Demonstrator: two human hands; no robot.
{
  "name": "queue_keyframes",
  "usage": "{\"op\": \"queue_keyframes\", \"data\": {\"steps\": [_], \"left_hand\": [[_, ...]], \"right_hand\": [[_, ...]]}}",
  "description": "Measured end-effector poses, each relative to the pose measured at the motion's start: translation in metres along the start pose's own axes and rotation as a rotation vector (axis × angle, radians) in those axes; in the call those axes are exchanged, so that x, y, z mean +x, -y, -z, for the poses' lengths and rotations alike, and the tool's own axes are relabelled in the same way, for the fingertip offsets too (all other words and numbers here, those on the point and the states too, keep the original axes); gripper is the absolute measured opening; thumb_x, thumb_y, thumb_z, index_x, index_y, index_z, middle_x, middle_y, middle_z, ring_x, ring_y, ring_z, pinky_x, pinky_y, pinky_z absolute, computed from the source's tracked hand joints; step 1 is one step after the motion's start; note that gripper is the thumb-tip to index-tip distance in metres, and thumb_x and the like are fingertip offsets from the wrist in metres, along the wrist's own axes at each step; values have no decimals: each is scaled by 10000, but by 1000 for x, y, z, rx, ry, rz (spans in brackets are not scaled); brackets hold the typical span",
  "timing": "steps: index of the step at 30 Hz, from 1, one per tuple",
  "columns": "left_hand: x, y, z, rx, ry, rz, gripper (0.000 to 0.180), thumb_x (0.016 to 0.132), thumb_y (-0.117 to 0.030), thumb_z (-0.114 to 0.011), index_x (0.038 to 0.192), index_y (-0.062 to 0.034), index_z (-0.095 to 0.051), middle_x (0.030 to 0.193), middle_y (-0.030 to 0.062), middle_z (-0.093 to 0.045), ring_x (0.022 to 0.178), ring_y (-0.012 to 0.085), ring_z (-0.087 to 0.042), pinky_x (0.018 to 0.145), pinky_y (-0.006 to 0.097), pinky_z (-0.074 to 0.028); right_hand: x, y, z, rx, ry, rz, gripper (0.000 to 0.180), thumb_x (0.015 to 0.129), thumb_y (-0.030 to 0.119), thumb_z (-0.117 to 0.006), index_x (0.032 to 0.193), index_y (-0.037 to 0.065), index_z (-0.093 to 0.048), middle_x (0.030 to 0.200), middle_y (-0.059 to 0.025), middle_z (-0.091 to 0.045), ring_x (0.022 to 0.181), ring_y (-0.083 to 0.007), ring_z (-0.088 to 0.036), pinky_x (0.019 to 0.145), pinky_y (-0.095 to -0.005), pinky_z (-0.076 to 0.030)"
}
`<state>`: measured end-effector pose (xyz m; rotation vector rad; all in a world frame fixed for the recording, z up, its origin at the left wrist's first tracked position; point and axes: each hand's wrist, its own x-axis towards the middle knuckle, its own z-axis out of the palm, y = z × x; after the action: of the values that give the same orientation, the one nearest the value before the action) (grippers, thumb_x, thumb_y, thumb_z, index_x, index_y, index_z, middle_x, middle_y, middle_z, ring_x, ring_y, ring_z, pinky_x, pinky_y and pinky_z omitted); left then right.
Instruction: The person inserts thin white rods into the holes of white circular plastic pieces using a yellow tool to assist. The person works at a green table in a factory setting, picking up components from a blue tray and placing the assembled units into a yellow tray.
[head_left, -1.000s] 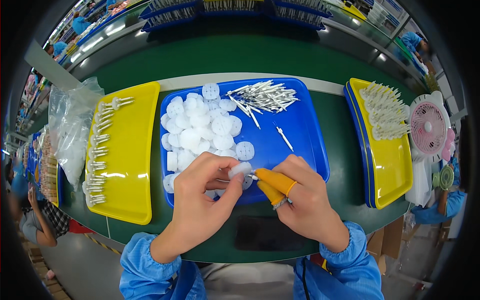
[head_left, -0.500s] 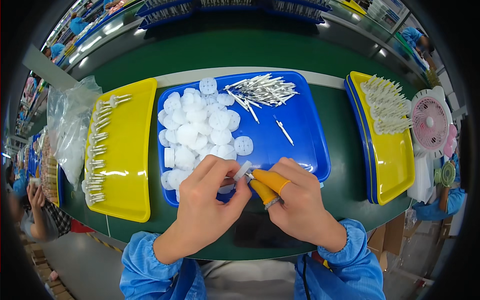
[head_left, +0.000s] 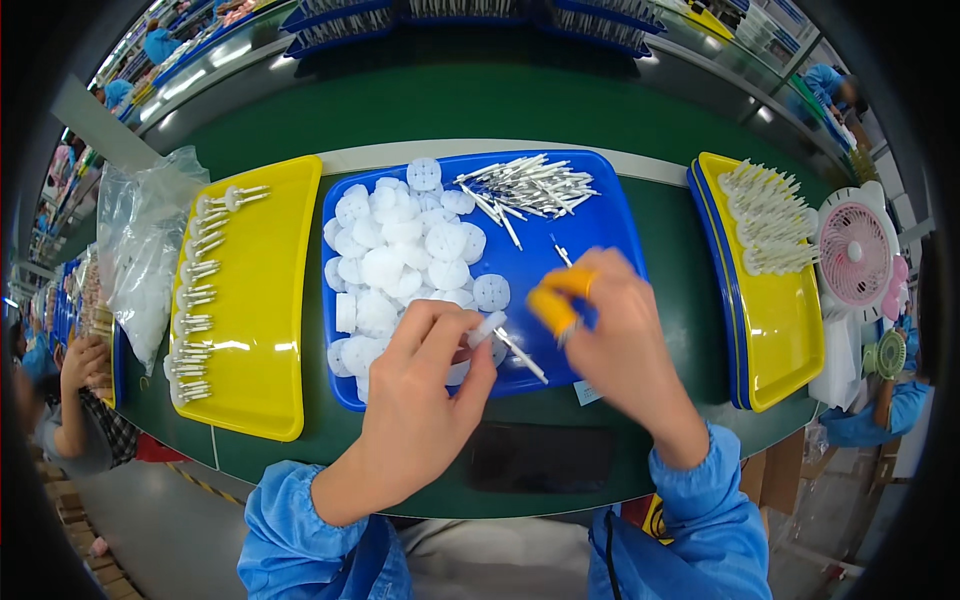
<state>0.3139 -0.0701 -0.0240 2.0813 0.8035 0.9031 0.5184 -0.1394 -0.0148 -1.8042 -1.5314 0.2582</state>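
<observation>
My left hand (head_left: 415, 400) pinches a translucent white plastic disc (head_left: 487, 329) between thumb and fingertips. From that disc a slim white stick (head_left: 524, 360) points down and to the right, over the near part of the blue tray (head_left: 612, 225). My right hand (head_left: 625, 345) wears yellow finger covers and hovers above the tray's right side; motion smears its fingers. Just beyond those fingertips lies a single white stick (head_left: 562, 250). A heap of white discs (head_left: 400, 250) fills the tray's left half, and a pile of white sticks (head_left: 530, 185) is at its far side.
A yellow tray (head_left: 262, 310) with a column of disc-and-stick pieces stands left, beside a clear plastic bag (head_left: 150, 260). On the right, another yellow tray (head_left: 785, 345) holds many such pieces, next to a pink-and-white fan (head_left: 856, 245). A dark flat object (head_left: 540, 458) lies at the near edge.
My right hand has left the disc and moved up and right toward the lone stick. The stick in the disc now shows along its length. My left hand keeps its pinch.
</observation>
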Motion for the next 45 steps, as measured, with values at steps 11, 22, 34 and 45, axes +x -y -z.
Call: {"op": "queue_keyframes", "data": {"steps": [11,22,34,45], "left_hand": [[7,-4,16,-154,79,148,163,987,32,-755,1147,30,-728,1087,126,-709,925,232,-786,748,317,-657],[7,-4,11,-46,88,64,211,950,52,-778,1151,27,-719,1036,143,-690,859,284,-794,734,341,-670],[5,-5,6,-34,68,51,175,909,36,-804,1047,31,-696,944,151,-694,813,307,-788,747,364,-670],[-6,-10,5,9,113,67,212,874,32,-795,1067,34,-707,946,166,-672,762,327,-762,655,390,-598]], "right_hand": [[-11,12,15,251,157,-64,305,863,-77,-769,1161,-12,-762,993,-170,-709,905,-349,-661,765,-427,-536],[-22,15,14,170,276,184,520,678,-120,-703,1195,-115,-754,981,-177,-603,935,-366,-584,787,-462,-512],[-26,24,0,154,199,167,378,644,-99,-732,1021,-102,-738,960,-174,-620,926,-374,-601,770,-469,-519],[-39,32,-17,163,-27,177,380,639,-121,-725,1013,-66,-768,858,-142,-658,748,-324,-598,607,-431,-457]]}}
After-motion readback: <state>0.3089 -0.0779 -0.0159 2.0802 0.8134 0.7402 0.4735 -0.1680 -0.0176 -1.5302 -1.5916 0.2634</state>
